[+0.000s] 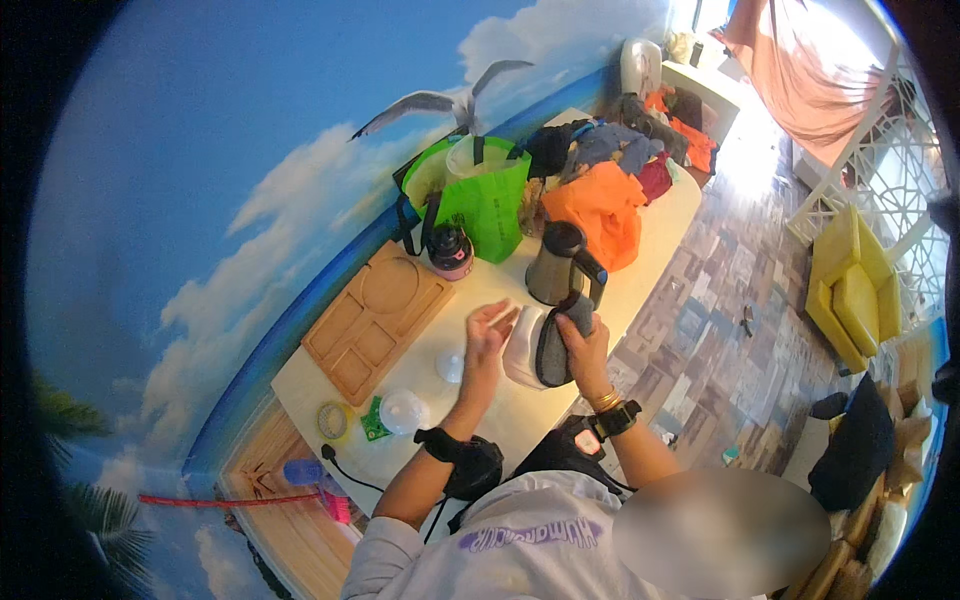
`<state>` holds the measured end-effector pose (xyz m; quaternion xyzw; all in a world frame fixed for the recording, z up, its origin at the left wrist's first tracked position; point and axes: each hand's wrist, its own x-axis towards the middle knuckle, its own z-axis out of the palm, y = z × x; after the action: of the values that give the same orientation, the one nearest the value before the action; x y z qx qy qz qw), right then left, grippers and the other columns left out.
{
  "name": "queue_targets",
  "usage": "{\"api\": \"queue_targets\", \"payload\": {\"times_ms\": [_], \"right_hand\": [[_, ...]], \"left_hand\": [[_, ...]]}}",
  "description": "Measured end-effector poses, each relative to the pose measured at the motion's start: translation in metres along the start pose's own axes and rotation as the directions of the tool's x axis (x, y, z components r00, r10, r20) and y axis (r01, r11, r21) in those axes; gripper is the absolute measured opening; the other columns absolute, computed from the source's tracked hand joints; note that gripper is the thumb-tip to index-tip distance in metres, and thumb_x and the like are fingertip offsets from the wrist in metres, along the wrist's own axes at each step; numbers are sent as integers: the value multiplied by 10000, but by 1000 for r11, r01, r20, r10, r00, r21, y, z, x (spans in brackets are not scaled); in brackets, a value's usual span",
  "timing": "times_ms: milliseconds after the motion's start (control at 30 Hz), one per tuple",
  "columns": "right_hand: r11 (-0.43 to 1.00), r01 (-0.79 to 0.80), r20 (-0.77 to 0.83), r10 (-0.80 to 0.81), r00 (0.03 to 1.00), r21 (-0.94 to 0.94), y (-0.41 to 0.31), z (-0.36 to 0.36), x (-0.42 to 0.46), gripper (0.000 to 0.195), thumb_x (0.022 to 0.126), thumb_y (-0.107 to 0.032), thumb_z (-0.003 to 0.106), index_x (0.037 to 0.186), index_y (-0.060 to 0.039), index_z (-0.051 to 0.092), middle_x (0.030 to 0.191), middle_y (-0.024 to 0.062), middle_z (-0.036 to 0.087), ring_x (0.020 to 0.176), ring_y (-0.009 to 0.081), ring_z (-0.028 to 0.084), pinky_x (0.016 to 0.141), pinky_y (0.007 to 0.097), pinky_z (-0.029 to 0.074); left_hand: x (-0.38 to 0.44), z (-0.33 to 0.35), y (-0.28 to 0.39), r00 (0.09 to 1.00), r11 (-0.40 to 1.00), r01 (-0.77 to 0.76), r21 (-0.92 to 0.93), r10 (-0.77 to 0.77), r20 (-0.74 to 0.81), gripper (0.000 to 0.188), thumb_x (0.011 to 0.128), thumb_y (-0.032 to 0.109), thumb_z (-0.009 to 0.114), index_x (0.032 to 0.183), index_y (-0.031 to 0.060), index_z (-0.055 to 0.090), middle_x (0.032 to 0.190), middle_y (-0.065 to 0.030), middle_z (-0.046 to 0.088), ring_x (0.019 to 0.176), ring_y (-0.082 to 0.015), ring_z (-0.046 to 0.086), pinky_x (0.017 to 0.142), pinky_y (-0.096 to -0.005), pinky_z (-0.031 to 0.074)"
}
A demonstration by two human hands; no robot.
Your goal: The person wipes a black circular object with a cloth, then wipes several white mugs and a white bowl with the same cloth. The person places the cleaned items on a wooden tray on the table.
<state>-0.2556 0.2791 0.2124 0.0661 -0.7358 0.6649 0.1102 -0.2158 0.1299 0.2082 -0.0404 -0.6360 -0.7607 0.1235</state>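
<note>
On the right, my right hand (pixel 589 349) grips a grey fabric piece with a dark edge (pixel 555 356), held upright above the table. Against its left side is a white glossy object (pixel 523 346), whose kind I cannot tell. Beside that object, my left hand (pixel 487 330) is raised with fingers slightly bent and apart, holding nothing visible. A dark metal jug with a black lid and handle (pixel 551 270) stands just beyond the grey piece. Two clear domed pieces, one smaller (pixel 450 367) and one larger (pixel 403 412), lie on the table left of my left hand.
A wooden compartment tray (pixel 379 322), a pink jar with a black lid (pixel 450 253), a green bag (pixel 487 202) and an orange cloth (pixel 600 214) among piled clothes occupy the pale table (pixel 667 217). Nearer lie a tape roll (pixel 333 420) and a black cable (pixel 352 478). Right, a yellow armchair (pixel 855 292).
</note>
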Motion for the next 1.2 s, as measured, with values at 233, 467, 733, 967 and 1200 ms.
{"api": "queue_targets", "payload": {"times_ms": [233,467,733,967,1200], "right_hand": [[951,-173,129,143,981,257,-25,3,-6,238,825,-212,612,862,22,583,729,6,558,671,94,495,627,253,426],[980,1,116,-25,993,198,-22,20,-15,413,840,-98,560,1214,-37,395,1021,71,508,933,150,490,834,278,401],[944,-108,90,84,992,312,-1,27,-30,435,903,-194,491,1274,-27,337,1114,89,480,985,179,463,883,291,371],[763,-242,69,253,965,600,-18,10,-11,487,936,-433,359,1188,-27,455,1072,54,541,904,141,521,827,262,404],[987,79,-171,-54,984,141,-30,22,-19,312,840,-159,576,1081,-4,452,960,114,579,886,222,559,779,310,439]], "left_hand": [[-10,-28,-9,679,526,734,-431,-601,423,584,889,511,413,1331,138,337,1226,-40,477,1158,-173,435,972,-350,355],[-11,-16,-13,845,734,535,-419,-465,265,556,895,472,446,1312,115,355,1227,-40,481,1135,-160,456,953,-333,378],[-7,-17,-10,933,908,357,-218,-338,122,643,876,496,471,1338,87,289,1272,-47,421,1159,-166,424,954,-337,366],[1,-16,-3,971,962,236,-135,-229,63,701,838,447,566,1326,42,266,1240,-101,423,1150,-180,400,963,-324,335],[4,12,9,996,940,3,342,29,-89,756,785,167,657,1349,-9,186,1297,-193,379,1198,-277,387,996,-363,312]]}}
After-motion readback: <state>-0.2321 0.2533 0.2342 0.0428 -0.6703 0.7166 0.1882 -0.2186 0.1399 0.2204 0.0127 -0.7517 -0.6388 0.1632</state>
